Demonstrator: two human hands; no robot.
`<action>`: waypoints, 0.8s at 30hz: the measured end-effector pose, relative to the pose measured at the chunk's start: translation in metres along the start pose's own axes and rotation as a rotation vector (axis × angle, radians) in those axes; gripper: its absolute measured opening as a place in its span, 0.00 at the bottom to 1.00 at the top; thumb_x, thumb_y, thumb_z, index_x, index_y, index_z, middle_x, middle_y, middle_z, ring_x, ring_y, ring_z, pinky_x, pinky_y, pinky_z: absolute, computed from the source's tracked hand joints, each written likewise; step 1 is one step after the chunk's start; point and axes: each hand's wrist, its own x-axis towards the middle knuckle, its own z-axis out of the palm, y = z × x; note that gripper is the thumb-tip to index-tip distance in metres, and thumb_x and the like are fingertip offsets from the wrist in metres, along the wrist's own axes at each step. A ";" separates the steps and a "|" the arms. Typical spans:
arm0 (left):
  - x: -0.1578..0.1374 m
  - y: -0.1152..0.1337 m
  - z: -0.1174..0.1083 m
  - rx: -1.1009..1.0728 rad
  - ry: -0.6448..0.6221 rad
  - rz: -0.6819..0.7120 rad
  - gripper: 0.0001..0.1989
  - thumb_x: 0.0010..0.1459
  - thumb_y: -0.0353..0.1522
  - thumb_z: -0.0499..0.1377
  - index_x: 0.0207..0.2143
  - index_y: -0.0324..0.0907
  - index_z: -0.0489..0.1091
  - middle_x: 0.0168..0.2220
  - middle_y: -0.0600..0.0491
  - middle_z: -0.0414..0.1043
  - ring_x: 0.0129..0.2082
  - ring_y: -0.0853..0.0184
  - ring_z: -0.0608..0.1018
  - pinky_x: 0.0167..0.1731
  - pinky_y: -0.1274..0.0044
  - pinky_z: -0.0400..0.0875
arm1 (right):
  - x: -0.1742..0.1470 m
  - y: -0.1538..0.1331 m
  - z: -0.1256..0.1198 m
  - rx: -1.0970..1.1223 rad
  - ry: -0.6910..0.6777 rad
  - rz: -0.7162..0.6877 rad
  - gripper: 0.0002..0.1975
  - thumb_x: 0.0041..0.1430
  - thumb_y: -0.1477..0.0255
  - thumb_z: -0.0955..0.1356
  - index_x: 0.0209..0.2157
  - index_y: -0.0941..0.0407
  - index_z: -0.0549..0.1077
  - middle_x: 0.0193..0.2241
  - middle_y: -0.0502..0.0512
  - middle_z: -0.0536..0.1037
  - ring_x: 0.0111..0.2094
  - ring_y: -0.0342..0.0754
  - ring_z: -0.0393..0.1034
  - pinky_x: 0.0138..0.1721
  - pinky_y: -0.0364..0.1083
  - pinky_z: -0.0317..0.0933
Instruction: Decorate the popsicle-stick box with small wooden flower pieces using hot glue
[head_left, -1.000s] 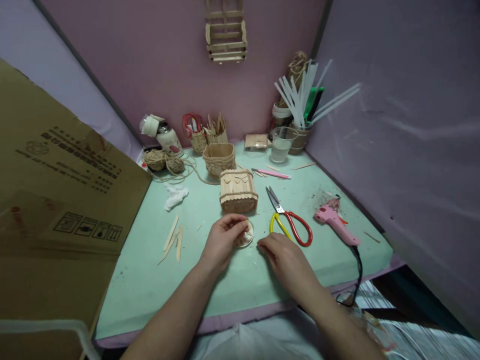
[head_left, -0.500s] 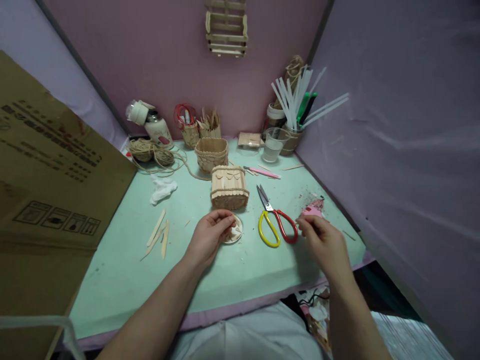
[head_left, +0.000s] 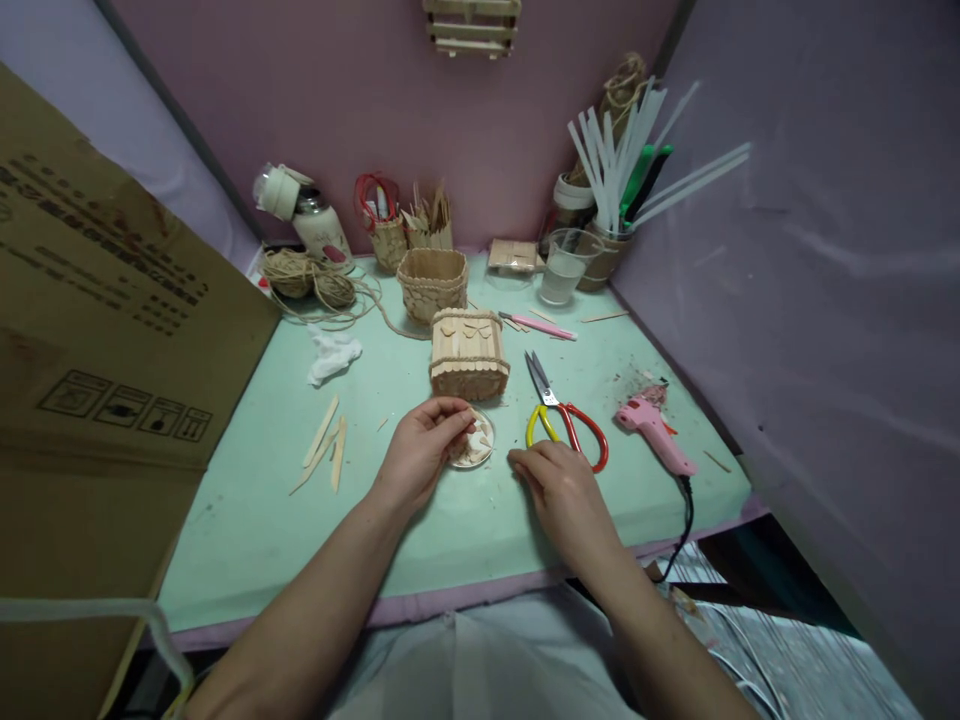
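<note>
My left hand (head_left: 421,452) is closed in a pinch at the left edge of a small round dish (head_left: 489,452) that holds thin wooden scraps. Whatever lies between its fingertips is too small to name. My right hand (head_left: 559,490) hovers over the front of the table with thumb and fingers pressed together; a tiny dark spot shows at the tips, of a kind I cannot make out. It partly covers the yellow handle of the scissors (head_left: 576,428). Just beyond the dish stands a small box of wooden strips (head_left: 469,352) with rope trim and little petal-shaped pieces.
A pink glue gun (head_left: 656,435) lies at the right, its cord running over the table edge. Wooden sticks (head_left: 339,455) and a crumpled white tissue (head_left: 331,355) lie left. Behind are a woven-looking basket (head_left: 433,290), twine balls (head_left: 289,272), a pink pen-like tool (head_left: 544,326) and a plastic cup (head_left: 561,275).
My right hand has moved left, from beside the glue gun to the scissors' handles, uncovering the glue gun. My left hand stays pinched at the dish. The view has tilted down slightly.
</note>
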 end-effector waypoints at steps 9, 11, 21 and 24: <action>0.000 0.000 -0.001 0.023 -0.004 -0.002 0.14 0.41 0.33 0.72 0.29 0.37 0.74 0.26 0.53 0.74 0.26 0.73 0.75 0.26 0.83 0.67 | -0.011 0.057 -0.043 -0.098 0.454 0.240 0.14 0.64 0.69 0.63 0.46 0.60 0.74 0.42 0.64 0.73 0.46 0.56 0.68 0.48 0.53 0.61; 0.000 0.000 -0.002 0.026 -0.009 -0.009 0.14 0.41 0.33 0.72 0.30 0.37 0.74 0.26 0.53 0.75 0.26 0.73 0.75 0.26 0.83 0.67 | -0.017 0.082 -0.052 -0.273 0.430 0.373 0.18 0.62 0.65 0.65 0.48 0.63 0.73 0.43 0.68 0.72 0.46 0.60 0.66 0.49 0.57 0.60; 0.001 -0.003 -0.004 -0.023 -0.021 0.001 0.13 0.42 0.32 0.72 0.30 0.38 0.74 0.27 0.54 0.75 0.28 0.73 0.77 0.30 0.83 0.71 | -0.016 0.132 -0.041 -0.490 0.174 0.567 0.23 0.57 0.59 0.67 0.44 0.66 0.74 0.38 0.72 0.72 0.41 0.64 0.65 0.42 0.57 0.59; 0.001 -0.003 -0.004 -0.032 -0.032 0.005 0.13 0.41 0.32 0.72 0.30 0.37 0.74 0.27 0.54 0.75 0.28 0.73 0.77 0.30 0.83 0.71 | -0.014 0.129 -0.047 -0.474 0.198 0.598 0.22 0.60 0.59 0.63 0.42 0.64 0.75 0.36 0.71 0.73 0.38 0.63 0.66 0.38 0.57 0.59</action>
